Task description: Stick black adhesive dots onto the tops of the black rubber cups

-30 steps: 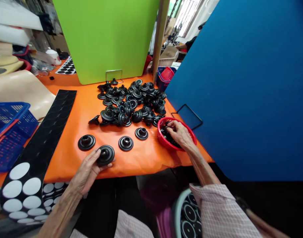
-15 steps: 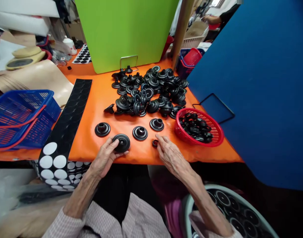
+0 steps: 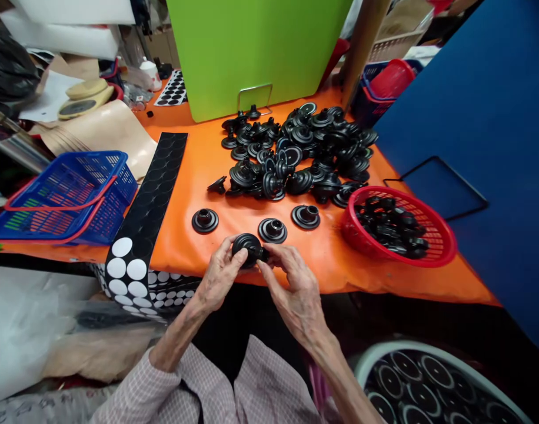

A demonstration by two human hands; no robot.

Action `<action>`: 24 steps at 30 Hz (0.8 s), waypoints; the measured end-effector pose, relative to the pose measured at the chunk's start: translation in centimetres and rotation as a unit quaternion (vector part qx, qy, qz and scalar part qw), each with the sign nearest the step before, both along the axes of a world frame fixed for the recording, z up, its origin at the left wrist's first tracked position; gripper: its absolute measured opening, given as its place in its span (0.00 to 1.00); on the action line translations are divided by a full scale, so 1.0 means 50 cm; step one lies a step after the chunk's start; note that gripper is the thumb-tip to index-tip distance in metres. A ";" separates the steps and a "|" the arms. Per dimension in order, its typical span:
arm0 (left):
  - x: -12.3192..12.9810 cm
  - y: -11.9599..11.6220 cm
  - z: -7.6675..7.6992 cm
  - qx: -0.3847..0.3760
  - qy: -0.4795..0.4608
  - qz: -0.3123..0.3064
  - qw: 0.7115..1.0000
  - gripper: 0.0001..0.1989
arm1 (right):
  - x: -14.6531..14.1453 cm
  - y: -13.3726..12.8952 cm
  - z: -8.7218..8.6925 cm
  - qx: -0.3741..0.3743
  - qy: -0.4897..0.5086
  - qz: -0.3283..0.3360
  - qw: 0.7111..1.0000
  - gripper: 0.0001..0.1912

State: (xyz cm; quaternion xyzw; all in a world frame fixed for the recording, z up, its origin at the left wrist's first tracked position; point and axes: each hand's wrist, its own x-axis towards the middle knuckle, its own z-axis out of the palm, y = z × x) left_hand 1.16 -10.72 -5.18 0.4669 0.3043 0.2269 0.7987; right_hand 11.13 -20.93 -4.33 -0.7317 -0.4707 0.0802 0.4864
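Head view: what's on the surface, and around it?

Orange sheeting covers the surface (image 3: 340,265), with a green board (image 3: 252,53) standing behind it and a blue board (image 3: 472,118) along the right. A heap of black flanged rubber parts (image 3: 296,153) fills the middle, and three single flanged parts (image 3: 272,230) sit apart, nearer the person. To the left lie a black strip with white discs (image 3: 150,200) and a blue plastic basket (image 3: 62,200); to the right, a red plastic basket (image 3: 362,241) holds small black pieces.

And the hands?

Both meet above the near edge, forearms rising from checked sleeves. The left hand (image 3: 220,274) has a firm grip around the domed side of a flanged rubber part (image 3: 247,247). The right hand (image 3: 296,288) has a narrow grip, pinching a small black piece (image 3: 265,254) against that part.

What differs from the frame before?

That part lay on the orange under the left hand, with the small piece alone nearby. Now both are up between the hands.
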 end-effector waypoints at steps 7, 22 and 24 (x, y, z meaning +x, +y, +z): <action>0.002 -0.005 0.005 0.018 0.005 0.001 1.000 0.20 | -0.018 -0.001 -0.009 0.000 -0.010 -0.006 1.000 0.16; -0.015 -0.013 0.017 0.096 -0.010 0.010 0.995 0.15 | -0.034 0.014 -0.022 -0.011 0.352 -0.038 0.935 0.19; -0.016 -0.014 0.014 0.103 -0.015 0.011 0.995 0.15 | -0.035 0.013 -0.022 -0.009 0.355 -0.034 0.934 0.18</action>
